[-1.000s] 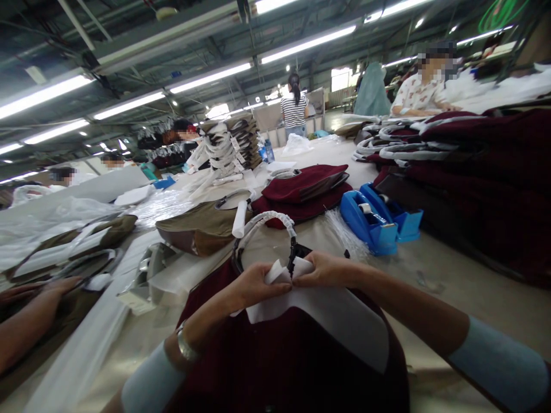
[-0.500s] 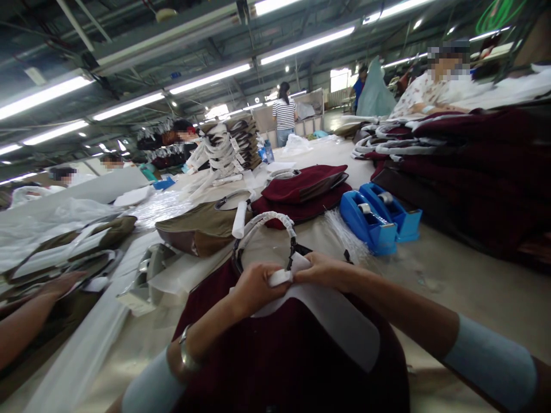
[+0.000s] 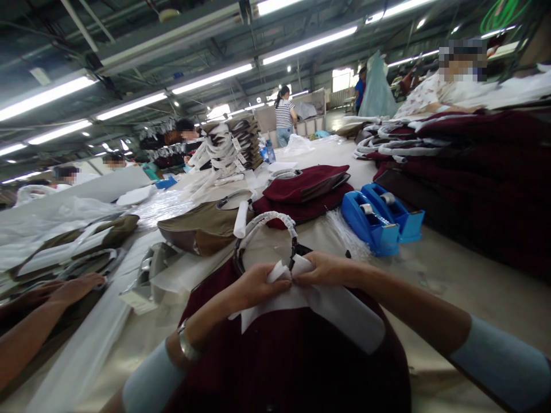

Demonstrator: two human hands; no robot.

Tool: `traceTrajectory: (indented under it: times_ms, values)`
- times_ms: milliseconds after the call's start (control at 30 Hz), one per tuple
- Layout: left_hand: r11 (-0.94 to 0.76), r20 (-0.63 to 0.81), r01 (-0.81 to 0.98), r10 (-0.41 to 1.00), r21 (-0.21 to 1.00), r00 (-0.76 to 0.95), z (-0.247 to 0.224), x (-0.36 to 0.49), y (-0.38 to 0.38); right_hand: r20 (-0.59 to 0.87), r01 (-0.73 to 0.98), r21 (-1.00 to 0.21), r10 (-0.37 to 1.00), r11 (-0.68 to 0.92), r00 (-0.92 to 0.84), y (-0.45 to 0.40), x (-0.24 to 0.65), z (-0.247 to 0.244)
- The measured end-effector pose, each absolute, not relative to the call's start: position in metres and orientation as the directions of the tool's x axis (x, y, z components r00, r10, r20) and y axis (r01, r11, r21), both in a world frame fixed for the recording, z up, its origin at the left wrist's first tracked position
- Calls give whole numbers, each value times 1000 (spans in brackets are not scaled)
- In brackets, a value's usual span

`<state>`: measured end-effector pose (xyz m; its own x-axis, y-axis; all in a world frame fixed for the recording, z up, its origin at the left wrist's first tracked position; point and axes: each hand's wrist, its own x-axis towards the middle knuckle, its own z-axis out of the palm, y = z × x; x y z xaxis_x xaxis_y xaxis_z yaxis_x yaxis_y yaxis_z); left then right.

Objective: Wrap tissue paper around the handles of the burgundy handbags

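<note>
A dark maroon handbag (image 3: 279, 355) lies in front of me, its round handle (image 3: 275, 217) standing up and partly wrapped in white. At the near base of that handle, my left hand (image 3: 260, 284) pinches white wrapping paper (image 3: 350, 321). My right hand (image 3: 322, 268) is closed on the same paper, just to the right, with the fingertips of both hands almost touching. The sheet hangs over the bag's front and spreads out to the right. Behind the handle stands a small white roll (image 3: 240, 219).
Blue tape dispensers (image 3: 373, 223) stand at right, near a large maroon bag stack (image 3: 469, 166). Further back lie an olive bag (image 3: 202, 228) and more maroon bags (image 3: 301, 189). A grey tape dispenser (image 3: 148, 278) sits left, beside a co-worker's hands (image 3: 75, 289) on another bag.
Both my hands stay at the handle base, and the paper between them has opened into two upright ends. The co-worker's hand at left has moved up and to the right.
</note>
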<state>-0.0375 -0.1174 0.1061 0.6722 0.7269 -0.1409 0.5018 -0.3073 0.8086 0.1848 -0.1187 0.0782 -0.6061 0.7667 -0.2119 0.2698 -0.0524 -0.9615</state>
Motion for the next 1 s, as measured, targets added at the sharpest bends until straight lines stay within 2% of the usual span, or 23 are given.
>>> traceTrajectory:
  times_ms: [167,333,467,700,800,900,1000]
  values:
    - [-183,-210,478,726,859,655,104,-37,-118,-223,243,-967,729,-79,-648,-118,187,79]
    - [-179,-201,529,788,830,582,97,-34,-116,-203,269,-962,757,-37,-621,-116,187,75]
    - [-261,-119,515,796,817,593,96,-32,-117,-213,260,-963,785,-68,-582,-119,186,76]
    - [-534,103,505,749,678,654,102,-32,-122,-318,47,-936,779,-350,-540,-126,177,77]
    - [-531,138,534,782,658,608,101,-33,-120,-271,-12,-945,800,-328,-535,-125,177,76]
    - [-416,57,556,833,720,550,101,-35,-117,-210,41,-973,795,-228,-568,-124,181,77]
    - [-289,-97,532,807,796,583,103,-37,-115,-220,152,-975,743,-159,-632,-123,186,79]
